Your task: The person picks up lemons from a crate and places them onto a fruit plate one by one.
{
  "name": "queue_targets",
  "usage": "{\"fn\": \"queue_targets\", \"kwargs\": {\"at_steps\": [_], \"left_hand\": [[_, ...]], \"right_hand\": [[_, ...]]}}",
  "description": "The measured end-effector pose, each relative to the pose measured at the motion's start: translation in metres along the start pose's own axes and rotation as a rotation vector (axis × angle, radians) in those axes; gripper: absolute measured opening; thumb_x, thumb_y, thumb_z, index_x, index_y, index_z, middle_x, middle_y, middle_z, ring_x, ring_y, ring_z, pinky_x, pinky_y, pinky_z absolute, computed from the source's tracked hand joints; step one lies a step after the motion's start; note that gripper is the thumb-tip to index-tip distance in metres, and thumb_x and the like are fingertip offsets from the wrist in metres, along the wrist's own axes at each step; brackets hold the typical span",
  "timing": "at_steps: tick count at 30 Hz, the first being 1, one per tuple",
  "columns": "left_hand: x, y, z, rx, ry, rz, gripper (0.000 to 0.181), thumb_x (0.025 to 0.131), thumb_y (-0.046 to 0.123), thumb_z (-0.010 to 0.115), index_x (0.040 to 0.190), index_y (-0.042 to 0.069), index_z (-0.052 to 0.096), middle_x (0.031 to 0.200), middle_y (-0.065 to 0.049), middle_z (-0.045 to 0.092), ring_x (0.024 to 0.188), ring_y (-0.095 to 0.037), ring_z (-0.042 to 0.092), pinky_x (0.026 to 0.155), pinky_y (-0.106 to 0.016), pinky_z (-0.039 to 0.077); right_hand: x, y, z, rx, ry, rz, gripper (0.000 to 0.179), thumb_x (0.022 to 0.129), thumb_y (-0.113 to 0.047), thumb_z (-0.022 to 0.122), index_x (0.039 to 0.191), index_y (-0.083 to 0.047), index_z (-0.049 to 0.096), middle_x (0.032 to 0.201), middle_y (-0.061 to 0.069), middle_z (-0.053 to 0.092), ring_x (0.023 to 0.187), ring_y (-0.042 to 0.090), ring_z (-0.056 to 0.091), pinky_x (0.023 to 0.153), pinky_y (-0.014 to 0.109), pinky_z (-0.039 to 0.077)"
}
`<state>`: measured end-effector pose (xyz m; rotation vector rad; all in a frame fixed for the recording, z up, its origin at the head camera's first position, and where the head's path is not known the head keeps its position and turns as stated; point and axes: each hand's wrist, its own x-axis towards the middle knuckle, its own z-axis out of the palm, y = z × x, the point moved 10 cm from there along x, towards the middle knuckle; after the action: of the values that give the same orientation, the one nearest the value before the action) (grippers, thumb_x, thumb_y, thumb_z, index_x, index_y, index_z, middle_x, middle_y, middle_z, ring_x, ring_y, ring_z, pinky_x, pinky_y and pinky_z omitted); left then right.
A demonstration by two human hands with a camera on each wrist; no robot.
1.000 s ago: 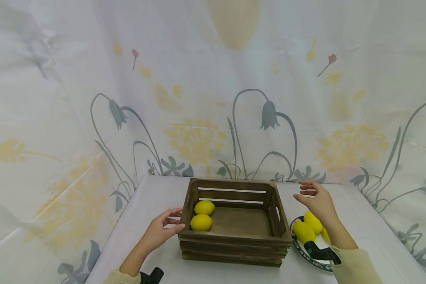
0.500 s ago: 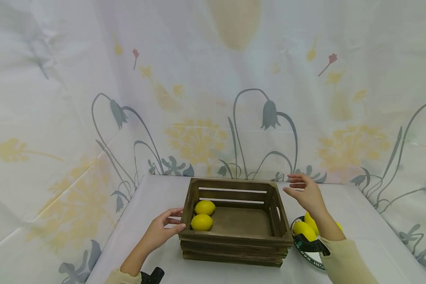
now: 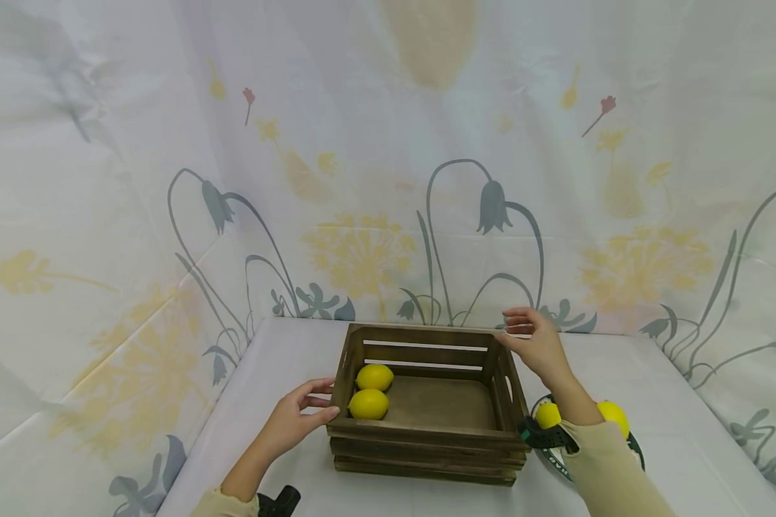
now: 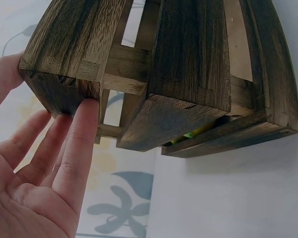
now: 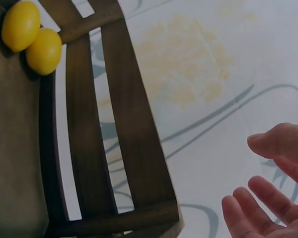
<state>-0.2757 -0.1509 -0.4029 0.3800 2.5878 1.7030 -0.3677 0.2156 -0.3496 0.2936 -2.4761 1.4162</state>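
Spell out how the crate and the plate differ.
The crate is brown slatted wood, while the plate has a dark rim with light markings. The crate is rectangular with tall walls; the plate is round and low. Both hold yellow fruit.

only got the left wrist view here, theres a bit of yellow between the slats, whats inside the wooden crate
Observer: Two lemons, both at the left end of the wooden crate.
Operator: ok and the right hand, where is it
Observer: The right hand is by the crate's far right corner in the head view, and it holds nothing.
Operator: anything past the right end of the crate
Observer: Yes, a plate with more lemons on it; the right forearm and sleeve hide part of it, so I can't count them.
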Motion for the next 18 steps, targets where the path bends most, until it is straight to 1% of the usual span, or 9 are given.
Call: {"fn": "queue_targets", "kwargs": {"at_steps": [11, 15, 18], "left_hand": [[0.001, -0.002, 0.0, -0.008, -0.004, -0.009, 0.045, 0.086, 0.01, 0.067, 0.127, -0.001, 0.052, 0.116, -0.019, 0.057, 0.1, -0.034, 0.058, 0.074, -0.027, 0.049], [0.0, -0.002, 0.0, -0.015, -0.005, -0.007, 0.045, 0.086, 0.011, 0.067, 0.127, -0.002, 0.052, 0.116, -0.019, 0.057, 0.1, -0.034, 0.058, 0.073, -0.026, 0.049], [0.001, -0.003, 0.001, -0.018, -0.003, -0.011, 0.045, 0.086, 0.011, 0.067, 0.127, -0.002, 0.053, 0.116, -0.019, 0.057, 0.1, -0.034, 0.057, 0.074, -0.028, 0.049]], "right_hand": [[0.007, -0.006, 0.024, 0.055, -0.031, 0.031, 0.041, 0.083, -0.009, 0.069, 0.119, 0.001, 0.054, 0.112, 0.023, 0.054, 0.101, 0.039, 0.056, 0.078, 0.044, 0.049], [0.01, -0.009, 0.035, 0.072, -0.044, 0.028, 0.04, 0.082, -0.007, 0.07, 0.118, 0.002, 0.054, 0.11, 0.023, 0.055, 0.1, 0.039, 0.056, 0.08, 0.045, 0.049], [0.012, -0.009, 0.043, 0.074, -0.048, 0.028, 0.039, 0.082, -0.007, 0.07, 0.117, 0.002, 0.055, 0.109, 0.023, 0.056, 0.099, 0.038, 0.057, 0.08, 0.045, 0.049]]}}
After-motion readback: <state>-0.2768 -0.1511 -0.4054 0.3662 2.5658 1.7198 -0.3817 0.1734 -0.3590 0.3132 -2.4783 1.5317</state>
